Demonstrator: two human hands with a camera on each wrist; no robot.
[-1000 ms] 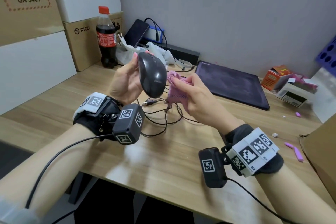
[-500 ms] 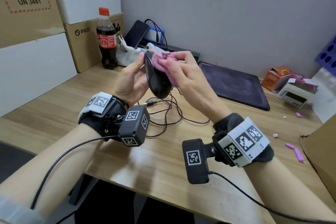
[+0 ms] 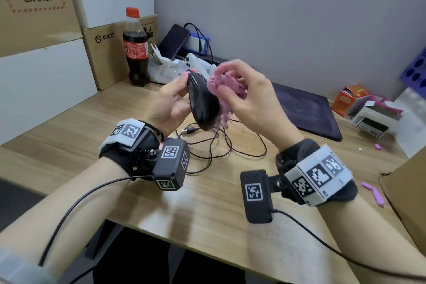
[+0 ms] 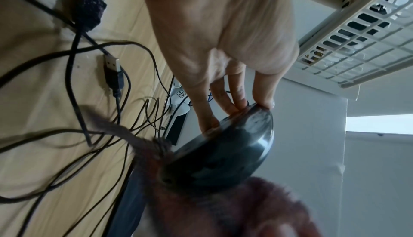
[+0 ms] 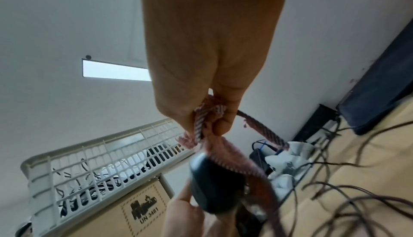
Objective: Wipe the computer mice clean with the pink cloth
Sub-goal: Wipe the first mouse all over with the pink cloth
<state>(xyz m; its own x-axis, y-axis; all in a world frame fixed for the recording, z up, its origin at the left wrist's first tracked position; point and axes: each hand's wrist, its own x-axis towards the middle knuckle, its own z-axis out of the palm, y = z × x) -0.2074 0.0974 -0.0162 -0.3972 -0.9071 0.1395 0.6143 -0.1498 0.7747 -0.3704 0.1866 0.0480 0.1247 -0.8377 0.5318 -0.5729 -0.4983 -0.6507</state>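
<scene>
My left hand holds a black wired computer mouse upright above the wooden desk, fingers and thumb curled round its edges. The left wrist view shows those fingertips on the rim of the mouse. My right hand grips the bunched pink cloth and presses it against the mouse's right side. In the right wrist view the cloth is pinched in my fingers and trails down over the mouse. The mouse's cable lies tangled on the desk below.
A cola bottle, cardboard boxes and a phone stand at the back left. A dark mouse pad lies to the right, with small boxes beyond. A cardboard box is at the right edge.
My right hand lifted the cloth from beside the mouse up onto it and is rubbing across its upper right side. The left hand has tilted the mouse more edge-on.
</scene>
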